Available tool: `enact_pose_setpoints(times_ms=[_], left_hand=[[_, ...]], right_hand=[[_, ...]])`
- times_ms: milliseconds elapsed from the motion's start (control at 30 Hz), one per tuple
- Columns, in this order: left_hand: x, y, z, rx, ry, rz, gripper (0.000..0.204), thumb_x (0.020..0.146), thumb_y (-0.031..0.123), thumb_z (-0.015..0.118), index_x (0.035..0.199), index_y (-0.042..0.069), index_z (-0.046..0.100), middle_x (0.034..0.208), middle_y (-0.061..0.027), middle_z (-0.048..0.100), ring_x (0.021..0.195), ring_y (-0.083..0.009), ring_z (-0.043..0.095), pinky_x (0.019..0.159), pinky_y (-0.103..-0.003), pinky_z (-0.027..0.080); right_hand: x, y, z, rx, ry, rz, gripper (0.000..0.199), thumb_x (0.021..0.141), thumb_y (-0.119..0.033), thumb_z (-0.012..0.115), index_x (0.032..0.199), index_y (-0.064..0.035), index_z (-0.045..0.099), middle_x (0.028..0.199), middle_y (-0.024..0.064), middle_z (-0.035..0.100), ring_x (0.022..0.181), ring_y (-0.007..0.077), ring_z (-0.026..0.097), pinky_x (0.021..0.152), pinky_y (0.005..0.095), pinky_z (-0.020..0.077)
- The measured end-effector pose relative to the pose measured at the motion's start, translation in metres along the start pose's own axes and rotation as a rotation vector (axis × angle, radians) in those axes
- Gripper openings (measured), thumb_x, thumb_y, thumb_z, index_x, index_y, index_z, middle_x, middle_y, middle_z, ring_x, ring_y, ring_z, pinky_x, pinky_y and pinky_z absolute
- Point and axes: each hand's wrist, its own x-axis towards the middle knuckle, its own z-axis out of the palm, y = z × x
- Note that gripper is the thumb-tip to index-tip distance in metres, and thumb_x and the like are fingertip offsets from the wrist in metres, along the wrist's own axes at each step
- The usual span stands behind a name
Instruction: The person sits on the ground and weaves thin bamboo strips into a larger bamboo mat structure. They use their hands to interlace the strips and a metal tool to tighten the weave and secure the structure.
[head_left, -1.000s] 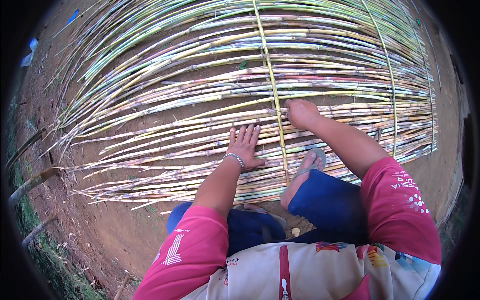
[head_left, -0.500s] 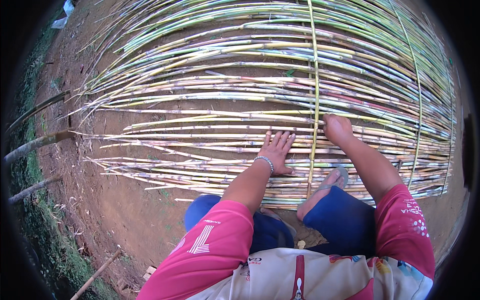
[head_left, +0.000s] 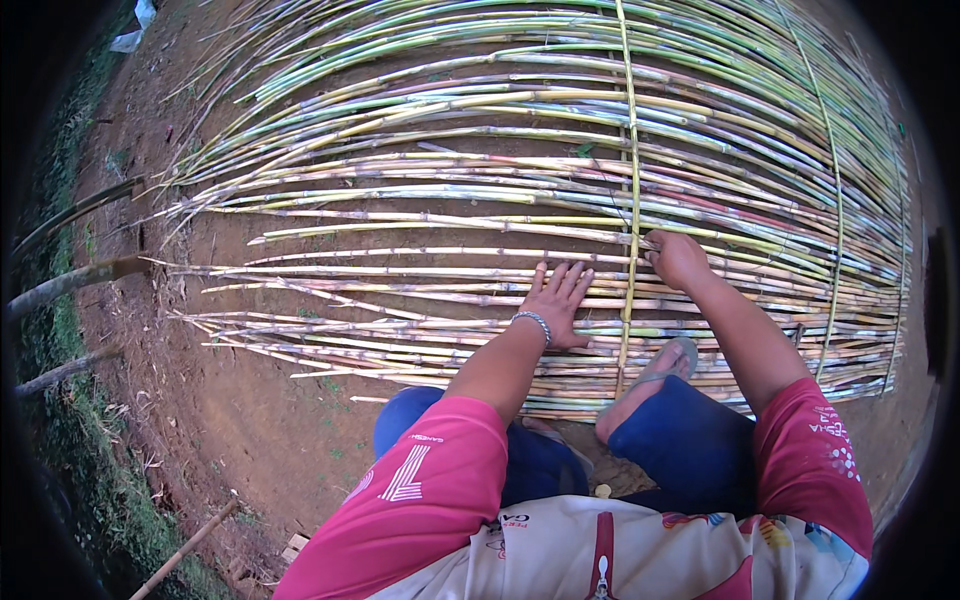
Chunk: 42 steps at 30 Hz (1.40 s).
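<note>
Long jointed canes (head_left: 400,168), cream, green and reddish, lie in rows on the ground, with thin gaps between them. A yellow-green cross cane (head_left: 631,150) runs across them from far to near. My left hand (head_left: 556,300) presses flat on the near canes, left of the cross cane, fingers spread and a chain bracelet at the wrist. Just right of the cross cane, my right hand (head_left: 680,262) is closed, its fingertips against the crossing. What they pinch is too small to make out. A thin dark strand shows beside the crossing.
Two more cross canes (head_left: 836,200) lie to the right. My sandalled foot (head_left: 655,376) rests on the near canes. Poles (head_left: 80,285) stick in from the left beside grass (head_left: 75,430). Bare brown soil (head_left: 260,410) lies at the near left.
My right hand has turned and shifted slightly, and its fingertips now show at the crossing. The left hand stays pressed on the canes. The whole view has shifted a little.
</note>
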Motion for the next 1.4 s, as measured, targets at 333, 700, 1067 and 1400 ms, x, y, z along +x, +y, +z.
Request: enact_pose_setpoints(times_ms=[333,700,1067,1400], left_hand=[[0.0,-0.001,0.001,-0.013,0.026,-0.002,0.128,0.077,0.08,0.067,0.169,0.012,0.01,0.176,-0.0145,0.013,0.162,-0.033,0.01,0.129,-0.061,0.0],[0.001,-0.007,0.007,-0.033,-0.065,0.014,0.115,0.078,0.079,0.064,0.167,0.015,0.026,0.173,-0.0146,0.024,0.162,-0.036,0.012,0.129,-0.062,0.0],[-0.008,-0.013,-0.002,-0.088,-0.033,0.045,0.12,0.078,0.077,0.068,0.167,0.01,0.024,0.174,-0.0118,0.022,0.162,-0.0321,0.01,0.129,-0.061,-0.004],[-0.004,-0.01,0.013,-0.077,0.059,0.048,0.118,0.078,0.079,0.066,0.165,0.01,0.027,0.172,-0.0141,0.026,0.162,-0.0333,0.012,0.13,-0.06,0.0]], right_hand=[[0.012,-0.059,-0.015,0.026,0.412,-0.311,0.016,0.088,-0.024,0.072,0.099,-0.013,0.073,0.104,0.0048,0.069,0.08,0.0316,0.073,0.07,0.0451,0.0602],[0.088,-0.223,0.042,-0.022,-0.044,-0.398,0.028,0.093,-0.033,0.071,0.107,-0.0098,0.076,0.115,0.0118,0.072,0.106,0.035,0.072,0.092,0.047,0.0573],[0.105,-0.272,0.037,-0.077,-0.095,-0.367,0.023,0.089,-0.008,0.061,0.102,-0.0069,0.079,0.11,0.0186,0.077,0.106,0.0357,0.075,0.093,0.0439,0.0592],[0.1,-0.281,0.019,-0.144,-0.297,-0.299,0.03,0.093,-0.011,0.059,0.118,-0.0078,0.075,0.119,0.0184,0.075,0.113,0.0343,0.073,0.095,0.0428,0.0589]])
